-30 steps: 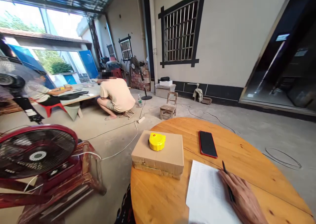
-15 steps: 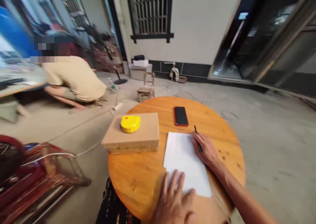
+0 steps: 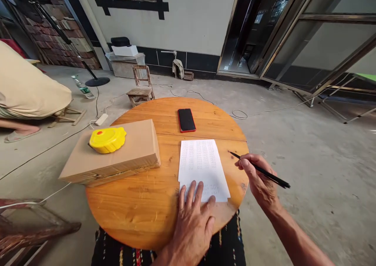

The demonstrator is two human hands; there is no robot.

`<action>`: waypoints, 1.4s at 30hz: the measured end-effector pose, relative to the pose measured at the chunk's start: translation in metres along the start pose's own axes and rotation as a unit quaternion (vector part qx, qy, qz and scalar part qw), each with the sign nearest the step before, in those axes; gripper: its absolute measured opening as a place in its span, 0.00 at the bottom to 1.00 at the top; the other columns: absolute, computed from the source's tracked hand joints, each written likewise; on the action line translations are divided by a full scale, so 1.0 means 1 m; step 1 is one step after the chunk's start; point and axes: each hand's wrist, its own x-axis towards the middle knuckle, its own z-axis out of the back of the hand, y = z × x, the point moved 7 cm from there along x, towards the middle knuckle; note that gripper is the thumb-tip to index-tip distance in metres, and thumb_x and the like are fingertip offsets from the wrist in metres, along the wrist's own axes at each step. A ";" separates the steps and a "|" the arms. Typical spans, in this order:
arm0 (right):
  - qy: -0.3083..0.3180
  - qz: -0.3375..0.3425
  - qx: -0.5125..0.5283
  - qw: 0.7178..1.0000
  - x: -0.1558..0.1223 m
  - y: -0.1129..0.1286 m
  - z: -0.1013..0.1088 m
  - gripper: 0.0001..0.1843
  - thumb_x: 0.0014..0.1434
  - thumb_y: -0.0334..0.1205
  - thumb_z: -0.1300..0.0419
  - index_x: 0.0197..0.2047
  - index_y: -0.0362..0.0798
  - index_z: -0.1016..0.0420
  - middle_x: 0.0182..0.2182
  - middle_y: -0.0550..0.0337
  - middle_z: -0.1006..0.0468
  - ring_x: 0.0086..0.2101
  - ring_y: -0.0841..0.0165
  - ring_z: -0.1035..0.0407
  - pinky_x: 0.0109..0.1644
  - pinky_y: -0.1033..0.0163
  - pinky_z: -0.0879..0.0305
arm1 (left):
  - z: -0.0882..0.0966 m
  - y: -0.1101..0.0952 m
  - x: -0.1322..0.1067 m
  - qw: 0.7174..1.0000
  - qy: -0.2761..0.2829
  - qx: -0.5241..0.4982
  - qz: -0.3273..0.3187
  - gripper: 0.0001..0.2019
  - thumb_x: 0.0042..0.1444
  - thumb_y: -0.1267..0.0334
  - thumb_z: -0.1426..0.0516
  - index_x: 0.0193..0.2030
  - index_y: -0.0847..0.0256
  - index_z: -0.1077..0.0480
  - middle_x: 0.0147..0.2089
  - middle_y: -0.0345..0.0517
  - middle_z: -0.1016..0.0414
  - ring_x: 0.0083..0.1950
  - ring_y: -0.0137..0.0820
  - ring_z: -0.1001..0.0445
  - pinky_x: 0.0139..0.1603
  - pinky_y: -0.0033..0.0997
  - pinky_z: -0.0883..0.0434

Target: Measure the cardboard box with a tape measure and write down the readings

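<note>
A white sheet of paper (image 3: 202, 165) with printed rows lies on a round wooden table (image 3: 141, 207). My left hand (image 3: 194, 221) rests flat on the sheet's near edge, fingers spread. My right hand (image 3: 257, 180) is closed round a black pen (image 3: 260, 169), held just right of the sheet with the tip pointing at the paper. A black phone in a red case (image 3: 186, 120) lies beyond the sheet. To the left sits a flat cardboard box (image 3: 135, 148) with a yellow tape measure (image 3: 107, 139) on top.
Another person (image 3: 26, 90) in a beige shirt crouches at the left on the concrete floor. A small wooden chair (image 3: 141, 86), a water bottle (image 3: 83, 87), a fan stand base (image 3: 97, 81) and loose cables lie beyond the table. Glass doors stand open at the right.
My view has swung down and to the right, onto the table. My left hand came onto the sheet's near edge. My right hand lifted the pen off the paper and moved to the right.
</note>
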 end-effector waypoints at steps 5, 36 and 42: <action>0.097 -0.010 0.049 0.994 -0.016 0.012 -0.032 0.11 0.67 0.48 0.42 0.43 0.53 0.22 0.31 0.60 0.19 0.31 0.65 0.27 0.37 0.61 0.31 | 0.003 -0.015 0.007 1.000 -0.004 -0.028 -0.004 0.23 0.62 0.59 0.42 0.64 0.51 0.34 0.72 0.55 0.41 0.73 0.53 0.46 0.67 0.70 0.42; 0.242 -0.071 0.046 0.967 -0.031 0.025 -0.129 0.13 0.67 0.46 0.44 0.33 0.49 0.27 0.22 0.65 0.28 0.24 0.70 0.34 0.27 0.66 0.39 | 0.041 0.067 0.023 0.998 0.001 -0.031 -0.056 0.16 0.58 0.78 0.44 0.52 0.65 0.29 0.56 0.52 0.25 0.52 0.43 0.29 0.53 0.48 0.25; 0.222 -0.050 0.013 0.974 -0.029 0.012 -0.151 0.11 0.64 0.41 0.45 0.30 0.48 0.30 0.21 0.66 0.32 0.23 0.71 0.40 0.28 0.66 0.41 | 0.036 0.071 0.019 0.997 -0.032 -0.043 -0.060 0.15 0.62 0.76 0.48 0.54 0.68 0.30 0.55 0.55 0.25 0.53 0.43 0.29 0.53 0.48 0.26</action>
